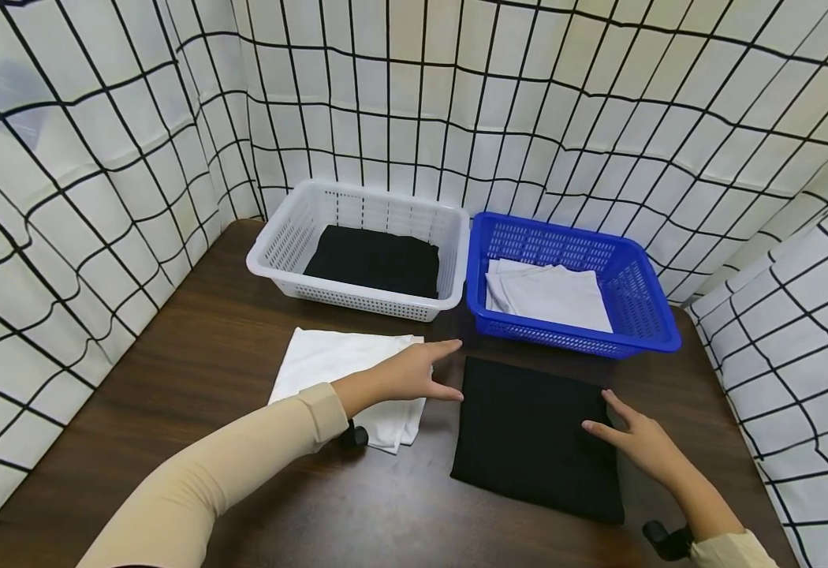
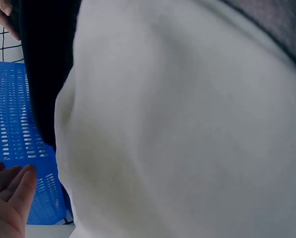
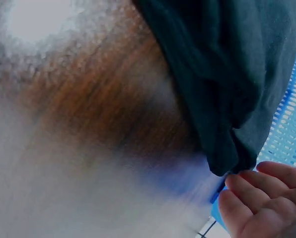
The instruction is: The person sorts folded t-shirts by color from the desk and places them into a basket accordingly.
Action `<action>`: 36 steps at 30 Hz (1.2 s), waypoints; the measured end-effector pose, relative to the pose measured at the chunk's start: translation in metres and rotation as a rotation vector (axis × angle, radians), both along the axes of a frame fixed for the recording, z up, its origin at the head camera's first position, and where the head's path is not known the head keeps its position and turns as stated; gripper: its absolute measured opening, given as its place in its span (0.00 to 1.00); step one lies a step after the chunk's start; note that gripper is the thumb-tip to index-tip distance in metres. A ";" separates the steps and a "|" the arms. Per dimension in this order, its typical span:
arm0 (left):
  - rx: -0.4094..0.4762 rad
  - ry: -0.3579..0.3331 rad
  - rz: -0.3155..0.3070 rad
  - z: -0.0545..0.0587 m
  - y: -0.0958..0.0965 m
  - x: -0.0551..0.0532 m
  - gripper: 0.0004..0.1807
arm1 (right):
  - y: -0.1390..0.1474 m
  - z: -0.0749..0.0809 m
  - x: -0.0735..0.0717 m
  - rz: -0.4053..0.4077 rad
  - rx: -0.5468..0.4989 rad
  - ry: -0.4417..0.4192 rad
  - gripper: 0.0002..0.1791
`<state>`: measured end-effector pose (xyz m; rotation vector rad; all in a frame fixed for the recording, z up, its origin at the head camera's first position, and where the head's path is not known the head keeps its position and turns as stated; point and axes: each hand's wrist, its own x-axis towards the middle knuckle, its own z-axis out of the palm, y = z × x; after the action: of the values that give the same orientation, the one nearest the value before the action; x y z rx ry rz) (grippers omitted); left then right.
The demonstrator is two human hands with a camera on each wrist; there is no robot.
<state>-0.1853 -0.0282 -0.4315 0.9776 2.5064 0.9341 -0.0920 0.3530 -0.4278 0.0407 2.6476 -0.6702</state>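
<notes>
A folded black cloth (image 1: 535, 438) lies on the table before me, at right of centre. My left hand (image 1: 407, 375) reaches over a folded white cloth (image 1: 336, 359), thumb and fingers spread apart, their tips close to the black cloth's left edge. At the opposite edge my right hand (image 1: 634, 438) overlaps the black cloth, its thumb and fingers parted and extended. Neither hand grips anything. In the right wrist view, the right fingertips (image 3: 237, 186) are right beside the dark fabric (image 3: 227, 74). White fabric (image 2: 178, 124) fills most of the left wrist view.
Behind the cloths stands a white plastic basket (image 1: 357, 298) with folded black cloth (image 1: 378, 260) inside. To its right, a blue basket (image 1: 641, 308) holds folded white cloth (image 1: 549, 292). White curtains with black grid lines (image 1: 414, 102) surround the brown wooden table (image 1: 194, 355).
</notes>
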 end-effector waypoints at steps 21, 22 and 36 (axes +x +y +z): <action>0.012 -0.277 0.148 -0.021 0.017 0.005 0.53 | 0.011 -0.013 -0.012 -0.019 -0.019 -0.115 0.56; 0.018 -0.283 0.148 -0.022 0.018 0.005 0.54 | 0.012 -0.013 -0.013 -0.019 -0.024 -0.119 0.56; 0.123 -0.403 0.184 -0.020 0.028 0.005 0.50 | 0.015 -0.019 -0.022 -0.025 -0.086 -0.105 0.56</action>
<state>-0.1803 -0.0003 -0.4515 0.5284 2.2403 1.2160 -0.1144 0.3675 -0.4470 0.0819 2.5188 -0.7679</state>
